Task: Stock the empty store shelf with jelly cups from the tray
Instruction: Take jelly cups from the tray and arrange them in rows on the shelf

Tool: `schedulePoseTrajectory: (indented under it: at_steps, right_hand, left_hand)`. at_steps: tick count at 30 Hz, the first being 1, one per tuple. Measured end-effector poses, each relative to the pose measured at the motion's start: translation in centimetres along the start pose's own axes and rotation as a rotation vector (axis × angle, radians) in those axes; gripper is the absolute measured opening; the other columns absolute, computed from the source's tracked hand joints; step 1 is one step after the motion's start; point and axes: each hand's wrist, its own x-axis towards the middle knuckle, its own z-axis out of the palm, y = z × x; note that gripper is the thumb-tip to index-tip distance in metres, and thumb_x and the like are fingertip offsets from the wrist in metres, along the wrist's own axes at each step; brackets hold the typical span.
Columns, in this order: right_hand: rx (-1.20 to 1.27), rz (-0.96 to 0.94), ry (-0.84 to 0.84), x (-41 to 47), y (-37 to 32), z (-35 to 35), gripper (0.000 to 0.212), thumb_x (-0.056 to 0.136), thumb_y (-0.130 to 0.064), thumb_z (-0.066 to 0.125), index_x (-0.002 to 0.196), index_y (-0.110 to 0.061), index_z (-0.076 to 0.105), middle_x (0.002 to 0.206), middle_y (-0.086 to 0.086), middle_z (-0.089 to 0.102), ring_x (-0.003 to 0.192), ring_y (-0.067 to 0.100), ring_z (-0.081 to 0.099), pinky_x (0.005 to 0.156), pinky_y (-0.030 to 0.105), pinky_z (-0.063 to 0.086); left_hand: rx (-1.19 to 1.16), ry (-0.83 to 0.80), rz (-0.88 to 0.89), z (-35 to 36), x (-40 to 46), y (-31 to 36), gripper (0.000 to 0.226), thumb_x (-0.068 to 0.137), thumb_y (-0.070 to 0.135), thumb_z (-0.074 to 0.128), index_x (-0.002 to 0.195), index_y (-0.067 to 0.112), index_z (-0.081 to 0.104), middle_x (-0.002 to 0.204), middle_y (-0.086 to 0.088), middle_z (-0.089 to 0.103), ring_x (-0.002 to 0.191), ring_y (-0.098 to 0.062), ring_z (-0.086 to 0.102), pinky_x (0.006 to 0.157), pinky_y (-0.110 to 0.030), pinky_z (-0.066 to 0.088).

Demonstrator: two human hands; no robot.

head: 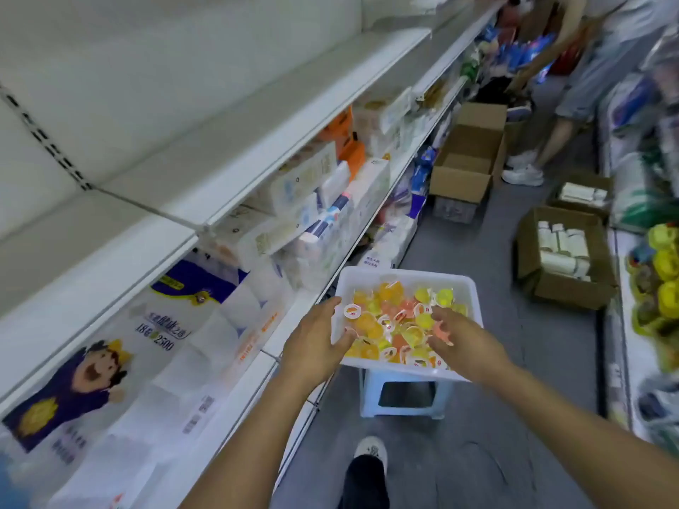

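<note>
Atop the stool [404, 396], the white tray [466, 288] holds yellow, orange, pink cups [400, 325]. Left hand [316, 347] spread at the rim; right hand [459, 336] pinches a pink cup [442, 330].

We are seeing the white tray [474, 299] sitting open-topped on a stool [371, 394] in the aisle, so access from above is remaining free. The upper shelf [227, 141] on our left is lying bare along its length. The shelf below is being filled by tissue packs [301, 185] up to its front edge. Cardboard boxes [466, 159] are narrowing the floor [496, 361] beyond the tray, and another person's legs [551, 141] are blocking the far aisle.
</note>
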Motion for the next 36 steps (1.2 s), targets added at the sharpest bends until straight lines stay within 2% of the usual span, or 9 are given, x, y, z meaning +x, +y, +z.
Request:
schedulePoseTrajectory:
  at_steps: [3,5,9,13,18,22,29,33,36]
  right_hand:
    - [-0.004,0.087,-0.119,3.9,2.4,2.2,0.042,0.089,-0.037,0.060,0.128,-0.027,0.051,0.133,-0.005,0.055,0.102,0.019,0.060,0.087,0.034,0.051]
    - [-0.002,0.138,-0.188,6.6,3.5,3.8,0.037,0.088,-0.036,0.062,0.124,-0.027,0.055,0.129,-0.003,0.058,0.105,0.019,0.059,0.089,0.031,0.050]
    - [-0.104,0.174,-0.309,12.1,5.7,7.0,0.045,0.090,-0.035,0.059,0.133,-0.028,0.048,0.133,-0.006,0.053,0.119,0.016,0.053,0.092,0.026,0.044]
    - [-0.245,0.120,-0.415,17.1,7.6,10.7,0.044,0.090,-0.022,0.056,0.133,-0.027,0.046,0.132,-0.002,0.051,0.117,0.017,0.052,0.092,0.029,0.048]
    - [-0.570,-0.141,-0.442,21.9,9.1,15.2,0.061,0.085,-0.002,0.054,0.142,-0.016,0.037,0.144,0.007,0.038,0.131,0.027,0.037,0.096,0.037,0.040]
    - [-0.790,-0.348,-0.466,24.1,10.2,18.2,0.054,0.086,-0.004,0.056,0.138,-0.007,0.040,0.143,0.015,0.039,0.137,0.033,0.028,0.100,0.043,0.034]
    - [-0.782,-0.399,-0.445,25.3,10.9,19.5,0.042,0.089,-0.006,0.053,0.131,-0.003,0.049,0.141,0.018,0.039,0.136,0.035,0.030,0.102,0.045,0.033]
    - [-0.640,-0.223,-0.358,24.5,10.4,18.3,0.049,0.077,-0.013,0.066,0.125,-0.013,0.057,0.130,0.007,0.054,0.122,0.026,0.047,0.093,0.036,0.041]
    - [-0.447,-0.068,-0.340,23.8,8.9,16.3,0.054,0.086,-0.029,0.062,0.136,-0.017,0.045,0.132,0.002,0.051,0.122,0.023,0.044,0.099,0.034,0.034]
  left_hand:
    - [-0.061,-0.145,-0.056,3.3,4.4,-1.2,0.052,0.092,0.040,0.059,0.139,0.026,0.042,0.135,0.004,0.051,0.118,-0.015,0.052,0.088,-0.023,0.040]
    - [-0.078,-0.251,-0.118,5.7,7.5,-2.6,0.051,0.091,0.040,0.060,0.138,0.024,0.045,0.132,0.003,0.053,0.116,-0.018,0.055,0.092,-0.028,0.045]
    - [-0.108,-0.427,-0.196,10.9,13.5,-5.7,0.044,0.088,0.038,0.064,0.127,0.021,0.055,0.125,0.001,0.059,0.115,-0.017,0.056,0.094,-0.037,0.048]
    - [-0.037,-0.532,-0.202,15.9,18.1,-8.1,0.045,0.089,0.034,0.063,0.130,0.019,0.053,0.131,0.000,0.055,0.119,-0.018,0.054,0.096,-0.032,0.045]
    - [0.147,-0.557,-0.051,21.2,22.7,-9.9,0.052,0.088,0.027,0.062,0.138,0.024,0.045,0.136,0.002,0.052,0.123,-0.019,0.049,0.095,-0.033,0.045]
    - [0.575,-0.612,0.301,24.0,24.6,-10.7,0.050,0.086,0.018,0.064,0.133,0.020,0.049,0.127,-0.002,0.055,0.122,-0.023,0.045,0.091,-0.037,0.045]
    - [0.718,-0.583,0.509,26.5,26.1,-11.7,0.041,0.089,0.015,0.061,0.130,0.012,0.054,0.124,-0.007,0.061,0.122,-0.027,0.047,0.098,-0.040,0.036]
    - [0.561,-0.592,0.276,25.3,25.5,-11.7,0.046,0.089,0.032,0.064,0.130,0.019,0.051,0.127,0.000,0.057,0.120,-0.021,0.049,0.098,-0.034,0.038]
    - [0.111,-0.448,-0.095,22.6,24.0,-10.8,0.053,0.083,0.036,0.071,0.131,0.025,0.052,0.127,0.007,0.059,0.116,-0.015,0.055,0.092,-0.023,0.040]
